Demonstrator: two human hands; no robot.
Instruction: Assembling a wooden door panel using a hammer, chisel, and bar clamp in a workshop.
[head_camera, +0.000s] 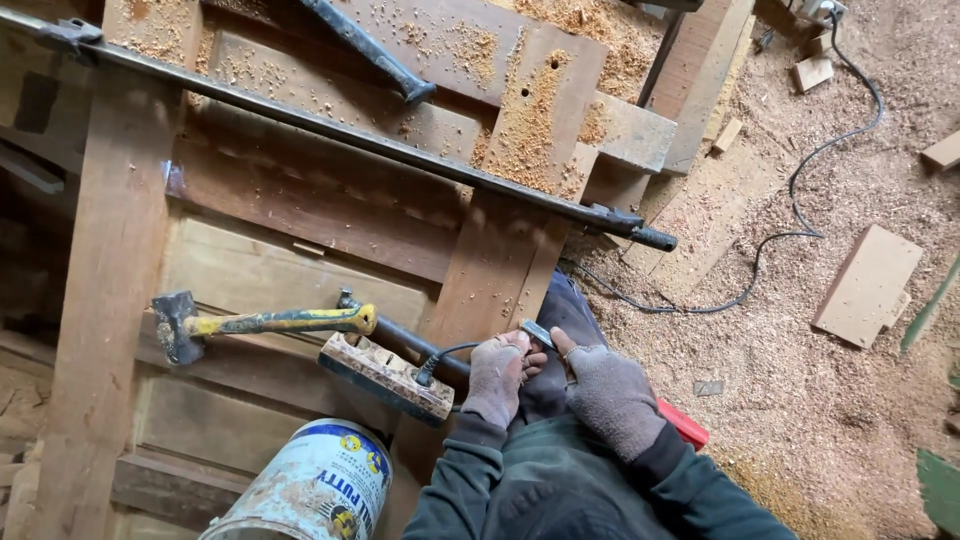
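Both gloved hands sit at the bottom centre, fingertips bare, forearms in dark green sleeves rising from six o'clock. Left hand (497, 372) curls shut around a small metal tool (537, 333), and right hand (610, 393) is half closed with its thumb pressed on the same tool. One power strip (388, 376) lies at nine o'clock of the left hand, touching the wooden counter (110, 260). One yellow-handled hammer (262, 322) rests further that way. One putty bucket (315, 488) stands at seven o'clock. Two long metal bars cross the counter at twelve o'clock; sawdust covers the floor (830, 400).
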